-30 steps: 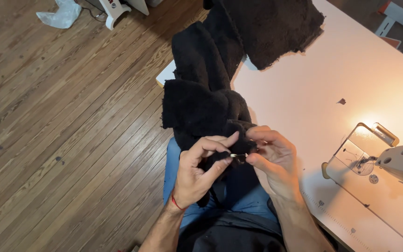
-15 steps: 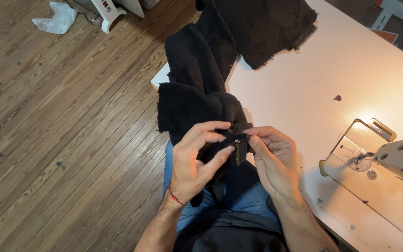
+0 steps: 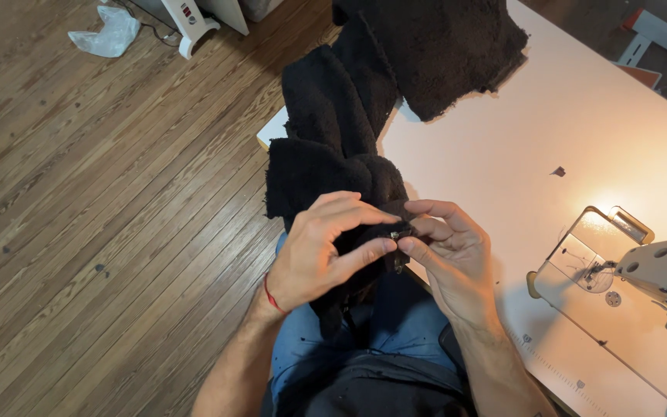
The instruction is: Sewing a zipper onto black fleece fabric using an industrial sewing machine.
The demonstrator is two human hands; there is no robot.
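Head camera looks steeply down, close over the lap and table edge point(image 3: 426, 282).

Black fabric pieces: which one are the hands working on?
The fleecy black piece hanging off the table's edge into the lap; the other lies flat on the tabletop.

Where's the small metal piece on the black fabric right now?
In the head view it sits at centre frame: the small metal piece is pinched between the left hand and right hand, against the black fabric, just off the table edge.
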